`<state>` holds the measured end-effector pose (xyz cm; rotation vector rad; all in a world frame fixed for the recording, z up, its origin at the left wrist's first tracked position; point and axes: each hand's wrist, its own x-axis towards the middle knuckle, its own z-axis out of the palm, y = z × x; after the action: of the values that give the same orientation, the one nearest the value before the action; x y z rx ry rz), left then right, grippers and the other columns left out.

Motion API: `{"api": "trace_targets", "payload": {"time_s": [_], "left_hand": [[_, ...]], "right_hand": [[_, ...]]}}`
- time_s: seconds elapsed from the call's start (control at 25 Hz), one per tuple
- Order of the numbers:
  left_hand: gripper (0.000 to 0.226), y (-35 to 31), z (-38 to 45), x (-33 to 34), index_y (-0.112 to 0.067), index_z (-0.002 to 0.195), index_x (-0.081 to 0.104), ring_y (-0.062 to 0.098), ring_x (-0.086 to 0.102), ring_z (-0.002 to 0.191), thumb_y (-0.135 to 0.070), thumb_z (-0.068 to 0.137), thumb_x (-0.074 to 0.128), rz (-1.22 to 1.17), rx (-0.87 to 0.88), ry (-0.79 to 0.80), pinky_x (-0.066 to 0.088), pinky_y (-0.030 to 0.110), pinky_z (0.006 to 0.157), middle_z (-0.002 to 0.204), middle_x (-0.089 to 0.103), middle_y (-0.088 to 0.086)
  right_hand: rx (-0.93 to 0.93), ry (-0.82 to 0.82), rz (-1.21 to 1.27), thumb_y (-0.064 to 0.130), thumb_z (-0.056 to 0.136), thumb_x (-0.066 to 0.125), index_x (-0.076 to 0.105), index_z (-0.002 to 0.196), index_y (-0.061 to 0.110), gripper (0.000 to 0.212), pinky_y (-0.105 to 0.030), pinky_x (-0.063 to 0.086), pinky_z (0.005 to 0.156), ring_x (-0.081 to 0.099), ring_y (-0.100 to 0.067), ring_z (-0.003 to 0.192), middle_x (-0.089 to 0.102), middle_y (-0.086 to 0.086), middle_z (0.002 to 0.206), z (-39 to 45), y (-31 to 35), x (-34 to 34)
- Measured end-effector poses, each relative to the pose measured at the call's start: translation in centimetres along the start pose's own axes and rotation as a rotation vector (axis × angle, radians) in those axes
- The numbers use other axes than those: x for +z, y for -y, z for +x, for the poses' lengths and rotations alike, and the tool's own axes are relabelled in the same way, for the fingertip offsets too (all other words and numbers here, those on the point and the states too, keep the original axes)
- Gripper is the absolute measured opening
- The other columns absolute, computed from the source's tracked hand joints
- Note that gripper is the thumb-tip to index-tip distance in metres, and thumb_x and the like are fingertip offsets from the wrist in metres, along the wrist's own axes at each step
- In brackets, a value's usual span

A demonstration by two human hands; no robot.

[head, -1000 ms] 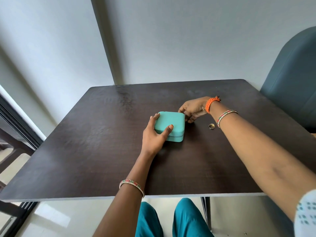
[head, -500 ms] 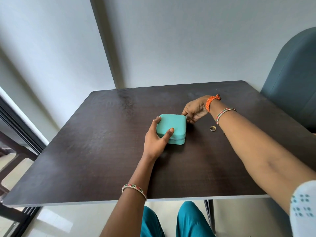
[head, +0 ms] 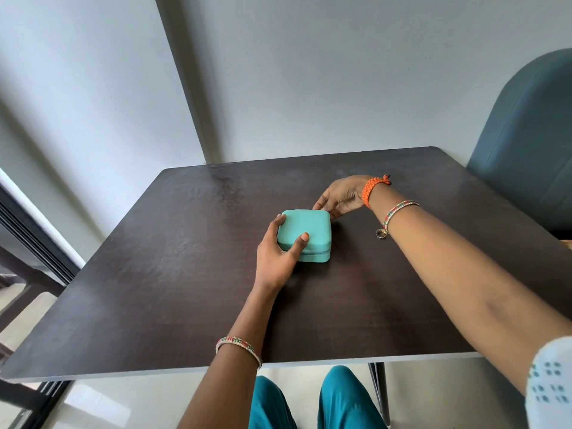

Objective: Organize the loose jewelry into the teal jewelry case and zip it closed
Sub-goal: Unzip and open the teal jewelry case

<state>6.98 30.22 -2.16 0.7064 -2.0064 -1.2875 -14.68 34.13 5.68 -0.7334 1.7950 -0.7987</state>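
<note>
Teal case sitting shut mid table. L hand gripping its near-left corner, thumb on lid. R hand pinching at far-right corner, zipper pull hidden. Ring lying loose just beside R forearm.

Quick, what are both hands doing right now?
Left hand: grips the near left corner of the teal case.
Right hand: fingers pinch at the case's far right corner, probably the zipper pull; not visible.
</note>
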Motion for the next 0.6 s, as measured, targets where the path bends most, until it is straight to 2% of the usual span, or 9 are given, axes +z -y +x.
{"api": "trace_targets", "payload": {"time_s": [0.12,0.24,0.36,0.48,0.6], "left_hand": [[0.07,0.0,-0.1,0.1,-0.022,0.134,0.046,0.011,0.053,0.116,-0.051,0.073,0.063,0.01,0.001,-0.025,0.045,0.031,0.1,0.134,0.054,-0.002],[0.072,0.1,-0.1,0.2,-0.022,0.135,0.046,0.012,0.053,0.118,-0.054,0.073,0.063,0.028,-0.012,-0.033,0.045,0.035,0.101,0.134,0.054,-0.002],[0.076,0.4,0.0,0.4,-0.025,0.135,0.044,0.012,0.051,0.121,-0.062,0.071,0.062,0.062,-0.023,-0.039,0.046,0.04,0.101,0.136,0.052,-0.004],[0.078,0.3,0.1,0.5,-0.028,0.134,0.043,0.012,0.051,0.12,-0.068,0.069,0.059,0.097,-0.03,-0.053,0.046,0.041,0.1,0.136,0.052,-0.008],[0.069,0.0,0.1,0.6,-0.03,0.134,0.041,0.013,0.051,0.12,-0.062,0.076,0.061,0.142,-0.044,-0.043,0.045,0.039,0.098,0.136,0.051,-0.009]], "right_hand": [[-0.072,-0.051,0.071,-0.021,0.086,0.041,0.061,0.089,0.002,0.031,-0.02,0.057,0.06,0.062,-0.018,0.079,0.063,-0.012,0.086,0.4,-1.0,0.4],[-0.254,-0.152,0.167,-0.024,0.083,0.046,0.061,0.085,0.002,0.03,-0.017,0.054,0.056,0.061,-0.014,0.073,0.06,-0.011,0.084,0.6,-2.6,0.5],[-0.425,-0.269,0.037,-0.017,0.079,0.061,0.065,0.084,0.002,0.02,-0.015,0.054,0.06,0.065,-0.004,0.063,0.065,-0.008,0.08,0.3,-3.7,0.9],[-0.497,-0.4,-0.086,-0.012,0.076,0.069,0.069,0.091,-0.007,0.016,-0.013,0.053,0.062,0.065,0.0,0.059,0.069,0.001,0.071,-0.4,-4.9,1.1],[-0.513,-0.557,-0.045,-0.011,0.075,0.07,0.07,0.093,-0.008,0.018,-0.014,0.054,0.063,0.064,0.0,0.056,0.069,-0.008,0.074,-1.2,-6.3,1.7]]}}
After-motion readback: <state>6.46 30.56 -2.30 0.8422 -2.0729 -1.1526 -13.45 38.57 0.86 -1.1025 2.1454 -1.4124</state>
